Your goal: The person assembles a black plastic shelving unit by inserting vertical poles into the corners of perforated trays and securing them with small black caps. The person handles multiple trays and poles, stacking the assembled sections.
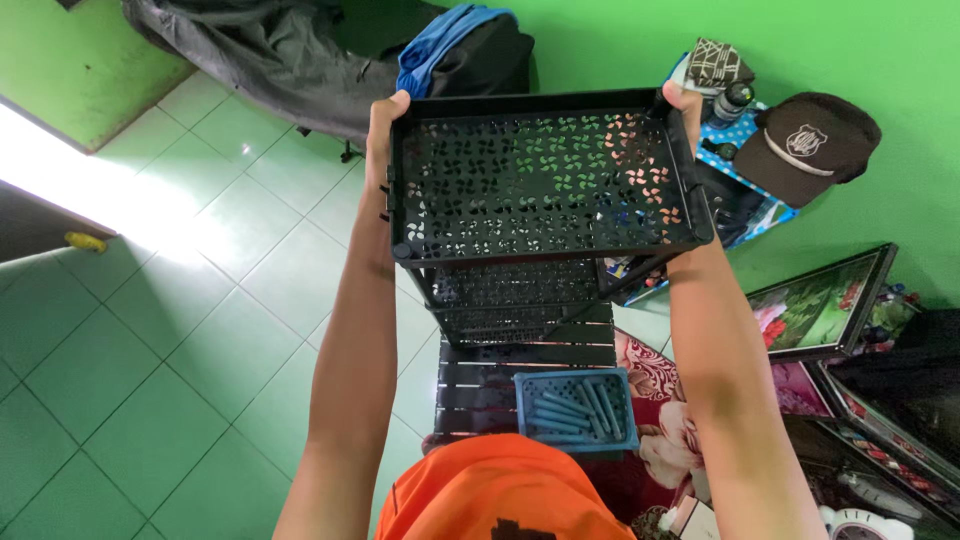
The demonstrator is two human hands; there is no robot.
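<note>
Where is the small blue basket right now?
In the head view, the small blue basket sits low and centre-right on a dark slatted panel, below the black perforated shelf tray that both hands hold up, just above the orange shirt.

Green walls; pale green tiled floor; bright light from left doorway.

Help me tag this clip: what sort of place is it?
Likely a room at home: green tiled floor, a cap, a framed picture leaning against the wall, a floral rug.
</note>
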